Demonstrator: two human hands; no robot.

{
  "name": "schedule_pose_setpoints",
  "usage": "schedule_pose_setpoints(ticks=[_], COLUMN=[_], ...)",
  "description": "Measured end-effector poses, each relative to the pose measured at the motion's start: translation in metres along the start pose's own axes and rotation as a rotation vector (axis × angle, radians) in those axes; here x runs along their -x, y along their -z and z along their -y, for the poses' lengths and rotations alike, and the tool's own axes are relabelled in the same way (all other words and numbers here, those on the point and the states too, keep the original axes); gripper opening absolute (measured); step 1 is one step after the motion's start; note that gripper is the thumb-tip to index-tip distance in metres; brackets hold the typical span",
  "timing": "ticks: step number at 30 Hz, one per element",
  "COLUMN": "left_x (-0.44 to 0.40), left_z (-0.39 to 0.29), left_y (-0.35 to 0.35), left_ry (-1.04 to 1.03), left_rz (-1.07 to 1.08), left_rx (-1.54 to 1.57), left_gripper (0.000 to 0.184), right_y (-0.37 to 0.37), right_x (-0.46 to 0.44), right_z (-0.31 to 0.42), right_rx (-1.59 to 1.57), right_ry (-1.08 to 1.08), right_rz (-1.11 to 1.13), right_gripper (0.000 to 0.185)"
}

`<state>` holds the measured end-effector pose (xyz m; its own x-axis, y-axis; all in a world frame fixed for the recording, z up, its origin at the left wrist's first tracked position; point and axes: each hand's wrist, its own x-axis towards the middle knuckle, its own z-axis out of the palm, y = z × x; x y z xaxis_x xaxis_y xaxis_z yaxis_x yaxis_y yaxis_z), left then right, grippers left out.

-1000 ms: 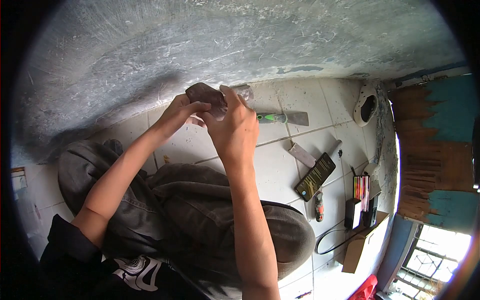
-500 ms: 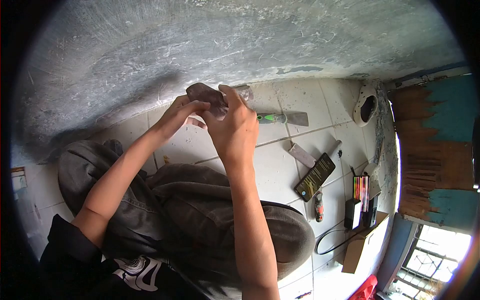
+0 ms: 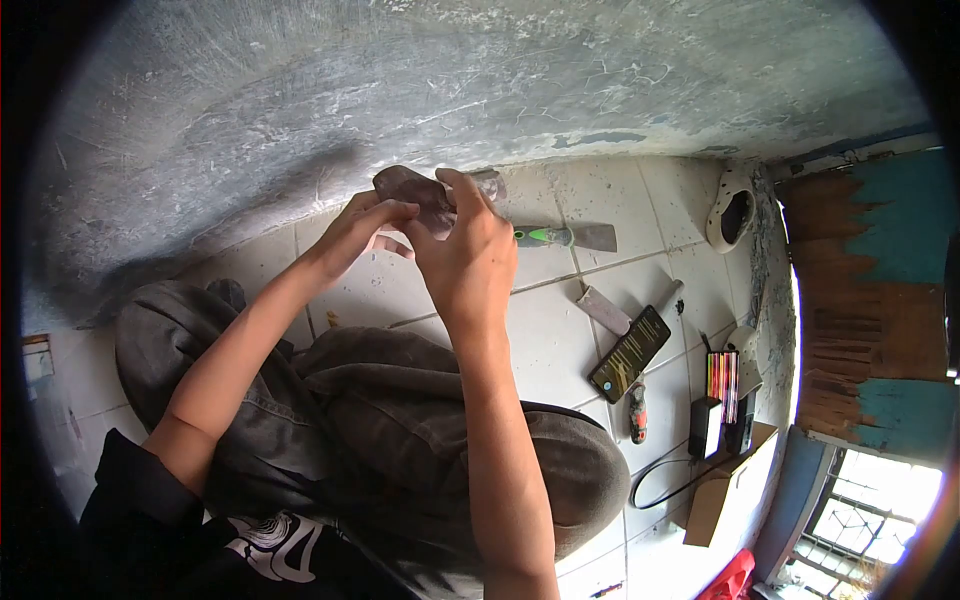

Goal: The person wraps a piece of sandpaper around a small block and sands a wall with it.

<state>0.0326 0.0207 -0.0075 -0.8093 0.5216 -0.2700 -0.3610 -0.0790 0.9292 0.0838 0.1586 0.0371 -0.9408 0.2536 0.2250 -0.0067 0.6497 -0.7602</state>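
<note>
A dark brownish sheet of sandpaper (image 3: 407, 187) is held up in front of the wall's base, bent between my two hands. My left hand (image 3: 358, 228) grips its lower left part, with the thumb pressed on the front. On the other side my right hand (image 3: 467, 245) pinches the sheet, index finger raised along its edge. Just behind the right fingers, a greyish piece (image 3: 490, 185) lies against the wall, partly hidden. A putty knife (image 3: 555, 237) with a green and grey handle rests on the tiles beside my right hand, its handle end covered.
The grey, scratched wall (image 3: 450, 90) rises ahead. On the tiled floor (image 3: 545, 300) to the right are a phone (image 3: 630, 355), a greyish strip (image 3: 604, 310), a red-and-black handle (image 3: 638, 415), a cardboard box (image 3: 715, 505) and a white clog (image 3: 732, 210). My crossed legs fill the near side.
The sandpaper's upper face has tilted and flexed slightly between my fingers. Both hands stay in nearly the same place.
</note>
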Motion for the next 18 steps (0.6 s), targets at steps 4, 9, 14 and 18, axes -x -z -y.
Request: schedule_pose_setpoints(ticks=[4,9,14,18], left_x=[0.0008,0.0006,0.0017,-0.0005], left_z=[-0.0012,-0.0019,-0.0055,0.0017], left_y=[-0.0013,-0.002,-0.0026,0.0019], left_ry=[0.006,-0.007,-0.005,0.005], left_rz=[-0.013,0.004,0.021,-0.005], left_rx=[-0.016,-0.019,-0.028,-0.021], left_gripper=[0.03,0.028,0.028,0.029], right_y=[-0.0008,-0.0014,-0.0005,-0.0007], right_x=[0.0003,0.0004,-0.0003,0.0], right_z=[-0.0006,-0.0014,0.0004,0.0004], right_rx=[0.0,-0.006,0.011,0.022], right_ry=[0.011,0.02,-0.006,-0.005], right_rz=[-0.014,-0.018,-0.001,0.006], right_gripper=[0.041,0.041,0.042,0.044])
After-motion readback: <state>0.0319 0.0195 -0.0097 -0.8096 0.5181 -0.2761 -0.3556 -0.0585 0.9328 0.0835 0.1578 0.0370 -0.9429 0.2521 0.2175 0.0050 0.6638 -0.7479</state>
